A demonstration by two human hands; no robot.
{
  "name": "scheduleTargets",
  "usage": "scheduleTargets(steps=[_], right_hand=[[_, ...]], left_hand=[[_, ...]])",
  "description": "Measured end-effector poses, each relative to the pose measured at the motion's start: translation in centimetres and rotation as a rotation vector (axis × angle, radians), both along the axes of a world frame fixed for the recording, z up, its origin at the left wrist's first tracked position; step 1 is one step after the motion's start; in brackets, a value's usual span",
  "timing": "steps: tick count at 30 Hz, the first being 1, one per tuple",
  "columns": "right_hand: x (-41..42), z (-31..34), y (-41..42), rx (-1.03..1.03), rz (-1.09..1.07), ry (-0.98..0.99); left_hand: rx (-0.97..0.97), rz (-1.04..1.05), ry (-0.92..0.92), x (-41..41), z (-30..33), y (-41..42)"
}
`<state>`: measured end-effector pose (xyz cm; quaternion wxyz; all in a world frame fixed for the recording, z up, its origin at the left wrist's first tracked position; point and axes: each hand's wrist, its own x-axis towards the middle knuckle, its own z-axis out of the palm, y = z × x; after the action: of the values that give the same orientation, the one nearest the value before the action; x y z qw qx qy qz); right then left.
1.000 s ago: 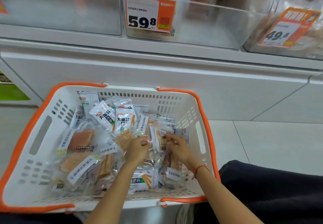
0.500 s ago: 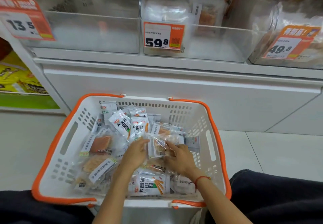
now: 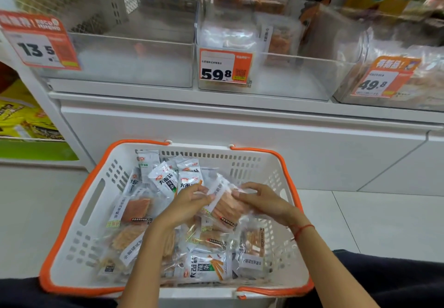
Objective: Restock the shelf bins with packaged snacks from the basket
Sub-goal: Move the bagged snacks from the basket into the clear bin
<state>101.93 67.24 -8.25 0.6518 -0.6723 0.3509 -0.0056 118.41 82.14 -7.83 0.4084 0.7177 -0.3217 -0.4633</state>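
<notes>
A white basket (image 3: 93, 202) with orange rim sits on the floor below the shelf, filled with several packaged snacks. My left hand (image 3: 186, 203) and my right hand (image 3: 263, 202) both grip a clear snack pack (image 3: 224, 205) with orange strips inside, raised a little above the pile at the basket's middle. White printed packets (image 3: 165, 183) lie at the basket's back. Above, clear shelf bins stand in a row: a bare-looking left bin (image 3: 134, 60), a middle bin (image 3: 276, 74) tagged 59.8 with a few packs at its back, and a fuller right bin (image 3: 408, 72) tagged 49.8.
A white shelf ledge (image 3: 240, 106) runs under the bins. Yellow packaged goods (image 3: 21, 118) fill a lower shelf at far left. Pale floor tiles (image 3: 374, 221) lie right of the basket. My dark-clad knees (image 3: 389, 281) flank its near side.
Both hands have gathered the clear pack and lifted it slightly off the pile. The view has tilted up, showing more of the shelf bins.
</notes>
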Motion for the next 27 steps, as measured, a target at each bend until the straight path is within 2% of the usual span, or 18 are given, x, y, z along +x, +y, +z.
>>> scheduleTargets(steps=[3,4,5,7,9,15,16,18,21,23,27], right_hand=[[0.7,-1.5,0.6,0.125,-0.302,-0.121],[1.1,-2.4,0.7,0.076,-0.351,-0.085],[1.3,-3.7,0.7,-0.058,-0.328,0.018],[1.6,-6.0,1.3,-0.346,-0.038,0.265],[2.1,-8.0,2.4,-0.469,0.223,0.393],[2.4,-10.4,4.2,-1.003,0.422,0.547],[2.3,-10.3,4.2,-1.061,0.435,0.523],[2.1,-9.7,4.0,-1.016,0.341,0.435],[2.5,-8.2,3.7,-0.713,-0.059,0.181],[3.0,-7.3,3.9,-0.609,-0.23,0.065],[3.0,-5.2,4.7,-0.784,-0.361,-0.104]], left_hand=[[-0.001,0.227,-0.032,0.6,-1.1,0.6],[0.022,0.321,-0.069,0.9,-1.7,0.8],[0.044,0.419,-0.096,1.4,-2.5,1.0],[0.042,0.588,-0.099,2.0,-3.2,1.3],[0.017,0.692,-0.044,2.3,-3.1,1.5],[-0.012,0.699,0.011,2.7,-4.0,1.5],[0.001,0.703,0.02,2.7,-4.1,1.6],[0.039,0.733,0.026,3.0,-4.4,1.7],[0.053,0.806,0.044,3.5,-4.3,1.8],[0.04,0.803,0.019,3.5,-3.8,1.6],[0.064,0.757,0.065,3.2,-3.3,0.8]])
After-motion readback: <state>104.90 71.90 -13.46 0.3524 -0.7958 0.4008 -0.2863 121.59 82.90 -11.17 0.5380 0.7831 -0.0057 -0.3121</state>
